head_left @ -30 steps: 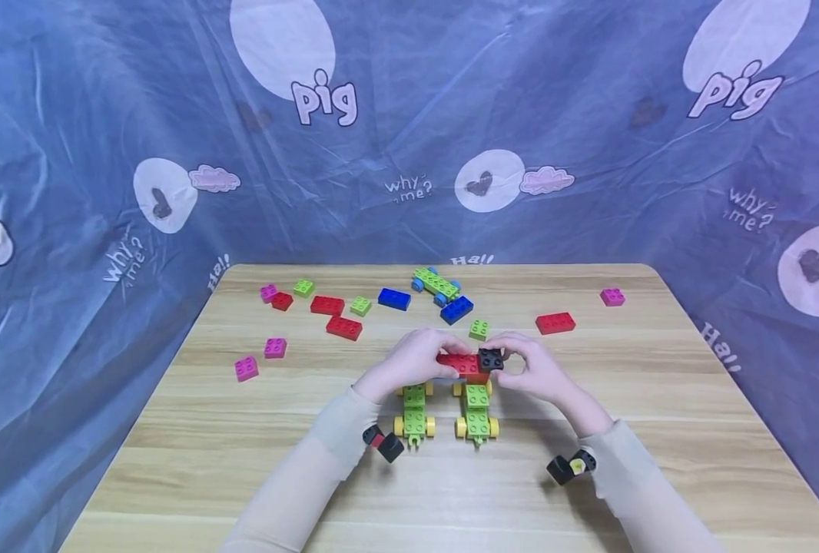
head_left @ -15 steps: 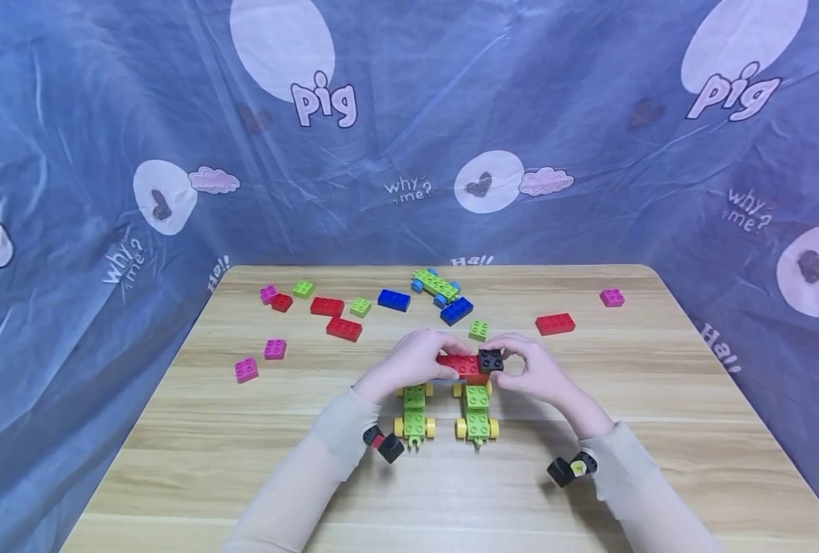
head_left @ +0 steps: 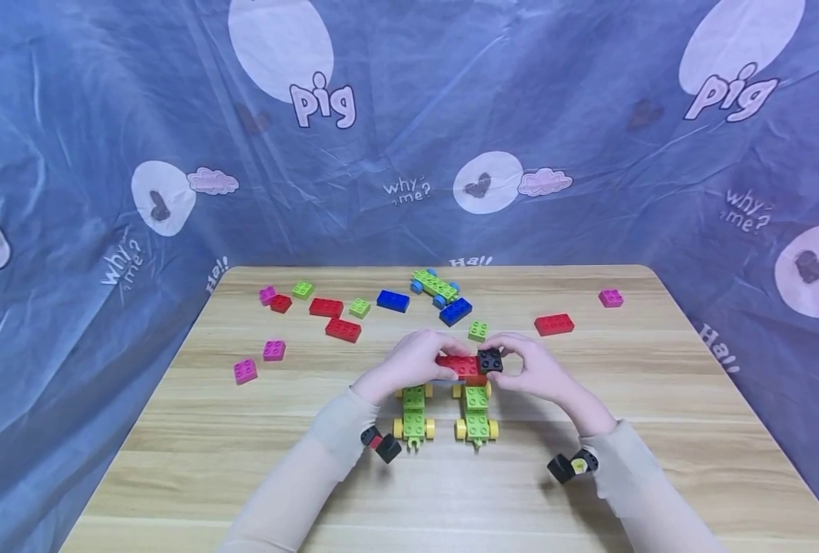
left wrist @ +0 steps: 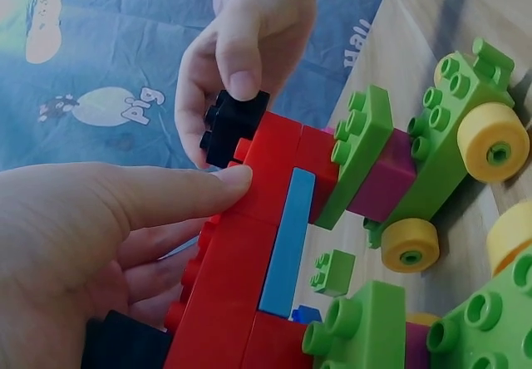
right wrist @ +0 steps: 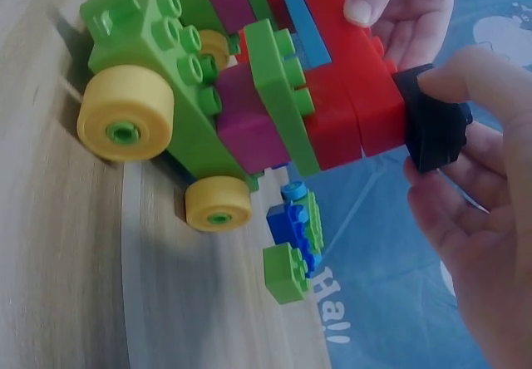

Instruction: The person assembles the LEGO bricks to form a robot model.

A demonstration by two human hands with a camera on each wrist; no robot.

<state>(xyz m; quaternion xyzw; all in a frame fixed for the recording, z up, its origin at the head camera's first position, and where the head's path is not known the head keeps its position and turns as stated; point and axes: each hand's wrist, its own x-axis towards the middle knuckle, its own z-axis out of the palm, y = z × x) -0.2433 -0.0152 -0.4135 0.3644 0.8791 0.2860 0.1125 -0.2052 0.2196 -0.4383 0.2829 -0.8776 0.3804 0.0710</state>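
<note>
My right hand [head_left: 530, 369] pinches a black 2x2 toy brick [head_left: 489, 360] between thumb and fingers. It sits at the right end of a row of red bricks [left wrist: 224, 269]. My left hand [head_left: 412, 361] holds the red bricks, its thumb laid on them and its fingers behind. A light blue piece [left wrist: 288, 244] lies between red bricks. At the left end of the row is another black brick [left wrist: 125, 342]. Green plates [right wrist: 278, 95] and magenta bricks [right wrist: 249, 115] join the red part to two green wheeled bases [head_left: 477, 425] with yellow wheels.
Loose red, green and magenta bricks [head_left: 246, 372] lie at the left and back of the wooden table. Blue bricks [head_left: 392, 300] and a green base with blue wheels [head_left: 435, 285] lie at the back. A red brick [head_left: 554, 324] and a magenta brick [head_left: 611, 298] lie back right.
</note>
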